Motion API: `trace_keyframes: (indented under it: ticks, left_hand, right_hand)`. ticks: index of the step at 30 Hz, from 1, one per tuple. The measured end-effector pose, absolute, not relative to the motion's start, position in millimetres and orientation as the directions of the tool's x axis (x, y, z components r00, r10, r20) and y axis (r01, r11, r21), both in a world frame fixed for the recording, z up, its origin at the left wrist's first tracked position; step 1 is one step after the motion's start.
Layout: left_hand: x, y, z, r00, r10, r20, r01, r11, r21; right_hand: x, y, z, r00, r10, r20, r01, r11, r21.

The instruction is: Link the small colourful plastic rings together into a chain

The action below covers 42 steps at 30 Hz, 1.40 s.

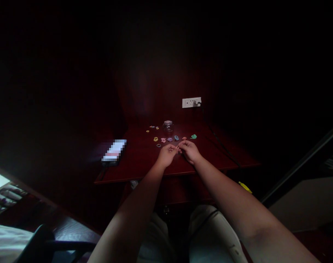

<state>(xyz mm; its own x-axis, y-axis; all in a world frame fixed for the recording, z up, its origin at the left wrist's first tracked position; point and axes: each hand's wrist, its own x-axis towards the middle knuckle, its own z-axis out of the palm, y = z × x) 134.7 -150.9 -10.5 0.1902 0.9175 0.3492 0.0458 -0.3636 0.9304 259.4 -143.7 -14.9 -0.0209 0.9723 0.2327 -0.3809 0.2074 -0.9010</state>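
Note:
My left hand and my right hand meet above the table's front half, fingertips pinched together. Something very small is between them, too tiny and dim to make out. Just beyond my fingers runs a row of small piles of what look like coloured hair ties: yellow, pink, purple, blue, orange and green. A single ring-shaped band lies left of my left hand. Behind the row stands a clear jar with a lid on.
Several loose bands lie left of the jar. On the dark red table, a lit phone rests at the left. A wall socket holds a plug, whose black cable crosses the table's right side.

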Motion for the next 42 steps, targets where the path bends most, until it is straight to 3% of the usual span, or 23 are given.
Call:
trace_keyframes:
  ticks: [12,23,42]
  left_hand:
    - [134,-149,-13,0.199,0.913,0.356,0.048,-0.371,0.927]
    - [131,-149,-8,0.040,0.933,0.357,-0.006,-0.357,0.934]
    - [132,-155,-1,0.012,0.945,0.328,-0.083,-0.326,0.942]
  right_hand:
    - [259,-144,-15,-0.023,0.972,0.232,-0.346,0.210,-0.915]
    - [259,-148,-13,-0.089,0.970,0.227,-0.242,0.200,-0.949]
    - [259,-153,-10,-0.121,0.964,0.237,-0.156,0.217,-0.964]
